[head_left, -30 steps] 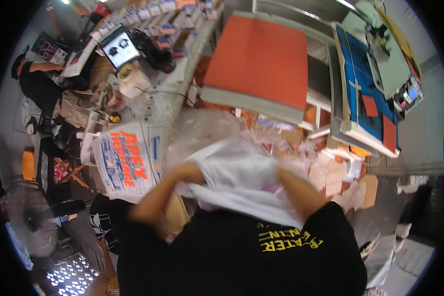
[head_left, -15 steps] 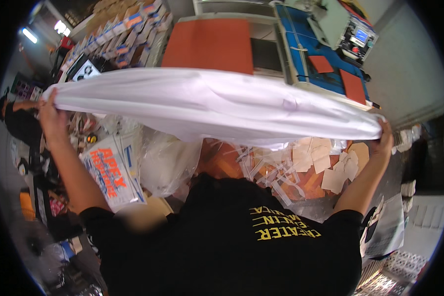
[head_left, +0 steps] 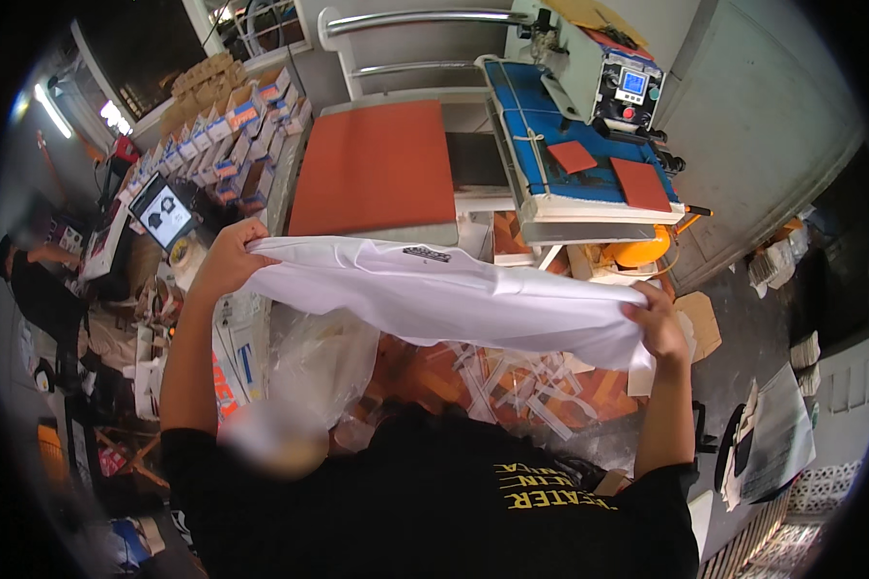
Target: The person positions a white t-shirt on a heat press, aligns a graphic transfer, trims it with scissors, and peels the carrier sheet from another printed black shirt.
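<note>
Left hand (head_left: 230,259): closed on one end of the white shirt (head_left: 454,289), fingers bent around the cloth.
Right hand (head_left: 658,323): gripping the shirt's other end, a fold of it caught between thumb and fingers.
White shirt: held up in the air, stretched between the two hands, sagging in loose folds along its lower edge.
Neck mark (head_left: 426,255): small and dark, on the shirt's upper edge near the middle.
Red pad (head_left: 372,164): a large flat rectangle just beyond the shirt.
Clear plastic (head_left: 323,357): crumpled, below the shirt toward the left hand.
Clear strips (head_left: 492,381): scattered below the shirt, over a reddish-brown surface.
Blue bed (head_left: 550,116): right of the pad, with a small red square (head_left: 572,157) and a larger red piece (head_left: 639,183) lying on it.
Control box (head_left: 632,82): above the blue bed, its small screen lit blue.
Display (head_left: 162,215): beyond the left hand, showing two dark shirts.
Boxes (head_left: 232,125): white, blue and orange, in rows on the counter (head_left: 282,183) left of the pad.
Co-worker (head_left: 43,275): in black, at the far left.
</note>
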### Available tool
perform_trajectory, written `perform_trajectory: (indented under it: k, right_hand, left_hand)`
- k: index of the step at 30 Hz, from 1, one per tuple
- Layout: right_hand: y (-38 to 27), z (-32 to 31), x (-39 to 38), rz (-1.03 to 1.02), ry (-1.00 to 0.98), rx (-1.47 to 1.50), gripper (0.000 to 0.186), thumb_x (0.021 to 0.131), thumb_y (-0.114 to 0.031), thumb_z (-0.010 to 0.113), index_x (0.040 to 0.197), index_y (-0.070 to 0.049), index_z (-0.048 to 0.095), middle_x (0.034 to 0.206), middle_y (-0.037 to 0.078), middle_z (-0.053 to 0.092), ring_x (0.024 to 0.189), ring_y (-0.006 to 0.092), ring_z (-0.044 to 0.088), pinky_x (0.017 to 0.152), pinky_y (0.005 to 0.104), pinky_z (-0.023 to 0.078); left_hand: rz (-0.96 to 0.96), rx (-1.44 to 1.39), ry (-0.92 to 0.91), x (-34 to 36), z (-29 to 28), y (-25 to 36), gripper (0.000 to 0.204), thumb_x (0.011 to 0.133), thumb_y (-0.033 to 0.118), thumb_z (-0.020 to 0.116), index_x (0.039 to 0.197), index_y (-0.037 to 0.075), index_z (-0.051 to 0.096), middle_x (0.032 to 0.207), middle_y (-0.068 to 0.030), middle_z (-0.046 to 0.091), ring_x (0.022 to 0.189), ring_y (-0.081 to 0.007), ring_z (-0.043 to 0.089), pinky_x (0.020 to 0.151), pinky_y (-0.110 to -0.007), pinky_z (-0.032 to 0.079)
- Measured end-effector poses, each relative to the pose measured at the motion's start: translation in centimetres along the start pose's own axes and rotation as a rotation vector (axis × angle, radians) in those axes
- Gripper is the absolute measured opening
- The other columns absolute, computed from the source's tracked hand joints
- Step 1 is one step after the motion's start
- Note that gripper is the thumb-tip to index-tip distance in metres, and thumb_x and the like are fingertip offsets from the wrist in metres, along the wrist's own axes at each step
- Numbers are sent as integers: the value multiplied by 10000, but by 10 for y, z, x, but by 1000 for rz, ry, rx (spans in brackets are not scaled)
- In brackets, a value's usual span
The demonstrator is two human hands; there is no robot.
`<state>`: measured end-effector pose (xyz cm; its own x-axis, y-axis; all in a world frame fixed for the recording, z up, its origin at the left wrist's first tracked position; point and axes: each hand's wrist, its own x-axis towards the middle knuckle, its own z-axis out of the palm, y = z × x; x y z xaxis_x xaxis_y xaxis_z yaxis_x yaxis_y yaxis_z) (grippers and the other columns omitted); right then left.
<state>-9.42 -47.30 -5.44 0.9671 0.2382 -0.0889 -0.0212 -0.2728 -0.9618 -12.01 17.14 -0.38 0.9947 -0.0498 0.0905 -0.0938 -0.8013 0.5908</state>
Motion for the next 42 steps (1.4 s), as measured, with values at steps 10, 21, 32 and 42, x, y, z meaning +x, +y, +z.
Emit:
perform_trajectory:
  k: [10,21,32,42]
  right_hand:
    - [7,-6,-14,51,-192,-339,143,874,-149,755,877,-36,667,753,-54,528,690,59,456,590,260,380]
    - [79,174,-12,495,-1051,98,119,971,-142,637,992,-28,611,873,-38,542,815,45,490,705,236,408]
    - [21,274,106,336,-948,-251,241,856,-98,718,1072,-9,659,920,27,651,839,125,587,756,293,489]
    - [-16,241,135,279,-36,127,212,785,72,730,946,-19,624,864,71,687,820,137,650,747,265,534]
  left_hand:
    - [50,363,483,-59,26,5,145,819,138,740,928,72,672,834,-157,673,808,-387,649,738,-463,511]
    - [9,214,712,-69,-4,-65,215,761,-97,676,933,27,634,911,-125,645,866,-291,634,807,-363,503]
    - [250,120,675,25,-112,-118,277,678,-165,656,884,17,619,868,-99,650,821,-242,641,741,-308,503]
    - [351,-257,479,109,-149,-161,231,708,-118,719,892,22,709,870,-103,677,779,-213,669,670,-288,513]
